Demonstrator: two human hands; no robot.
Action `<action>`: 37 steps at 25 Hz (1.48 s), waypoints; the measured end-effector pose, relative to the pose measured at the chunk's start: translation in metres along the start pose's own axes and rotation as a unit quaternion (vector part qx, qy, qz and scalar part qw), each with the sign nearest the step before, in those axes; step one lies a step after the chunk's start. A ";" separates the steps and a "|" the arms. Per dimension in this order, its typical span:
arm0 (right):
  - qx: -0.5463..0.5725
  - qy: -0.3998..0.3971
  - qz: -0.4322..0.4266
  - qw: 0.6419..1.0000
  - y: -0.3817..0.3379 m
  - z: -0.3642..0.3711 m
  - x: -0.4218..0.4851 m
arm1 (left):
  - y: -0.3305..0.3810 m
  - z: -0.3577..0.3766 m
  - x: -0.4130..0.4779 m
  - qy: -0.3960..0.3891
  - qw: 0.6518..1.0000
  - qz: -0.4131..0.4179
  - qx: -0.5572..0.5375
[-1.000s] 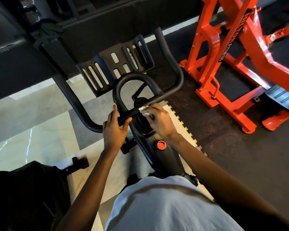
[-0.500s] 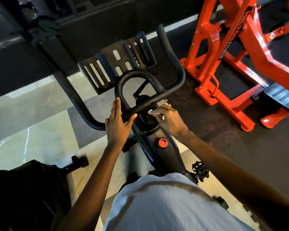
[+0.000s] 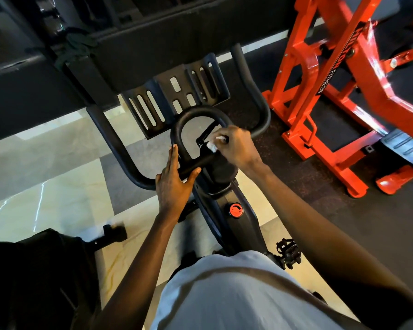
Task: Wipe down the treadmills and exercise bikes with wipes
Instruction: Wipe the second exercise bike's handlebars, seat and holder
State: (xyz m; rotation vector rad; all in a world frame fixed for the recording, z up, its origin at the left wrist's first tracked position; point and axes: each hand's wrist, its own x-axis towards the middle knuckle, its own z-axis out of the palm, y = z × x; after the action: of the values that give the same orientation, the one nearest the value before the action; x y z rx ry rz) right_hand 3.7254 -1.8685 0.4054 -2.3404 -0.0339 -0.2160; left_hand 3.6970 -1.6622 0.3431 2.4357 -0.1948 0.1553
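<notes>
Pinching a small white wipe (image 3: 211, 146) in its curled fingers, the right hand (image 3: 237, 150) pressed it onto the top of the black stem of the exercise bike (image 3: 239, 225). That was where the inner loop (image 3: 198, 113) of the handlebar (image 3: 119, 148) met the crossbar (image 3: 193, 166), just at twelve o'clock of the frame's centre. Most of the wipe was hidden under the fingers, with only two crumpled white bits showing.

The left hand (image 3: 174, 184) lay at seven o'clock of the wipe, flat on the handlebar. Its fingers ran straight up along the loop's left side and the thumb was splayed across the crossbar, holding nothing. The two hands were near each other but apart, with a stretch of crossbar between them.

At eleven o'clock of the wipe stood the slotted black device tray (image 3: 177, 96). At five o'clock a red knob (image 3: 236, 210) sat on the bike's frame, and farther along the same line a black pedal (image 3: 287, 252) showed. The person's grey shirt (image 3: 224, 294) filled the view at six o'clock.

An orange machine frame (image 3: 324, 163) stood on dark rubber flooring (image 3: 320, 234) at three o'clock of the bike. Pale polished tiles (image 3: 45, 186) spread at nine o'clock. A dark shape (image 3: 34, 282) at seven o'clock was too dim to make out.
</notes>
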 end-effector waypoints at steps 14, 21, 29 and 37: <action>-0.052 0.056 -0.021 0.997 0.065 -0.025 -0.026 | 0.038 0.019 0.017 -0.063 0.989 0.125 0.050; -0.029 0.146 0.034 0.988 0.099 -0.045 -0.009 | 0.057 0.033 0.034 -0.109 0.987 0.098 0.071; -0.057 0.086 -0.007 0.995 0.089 -0.042 -0.017 | 0.096 0.056 0.056 -0.116 0.966 0.168 0.159; -0.053 0.120 0.038 0.991 0.130 -0.083 0.028 | 0.114 0.073 0.090 -0.145 0.928 0.246 0.239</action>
State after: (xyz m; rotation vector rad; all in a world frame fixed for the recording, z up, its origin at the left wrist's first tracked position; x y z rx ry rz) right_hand 3.7525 -2.0200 0.3752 -2.4007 0.1888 -0.4697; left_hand 3.7691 -1.8042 0.3734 2.8350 -1.0092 0.0641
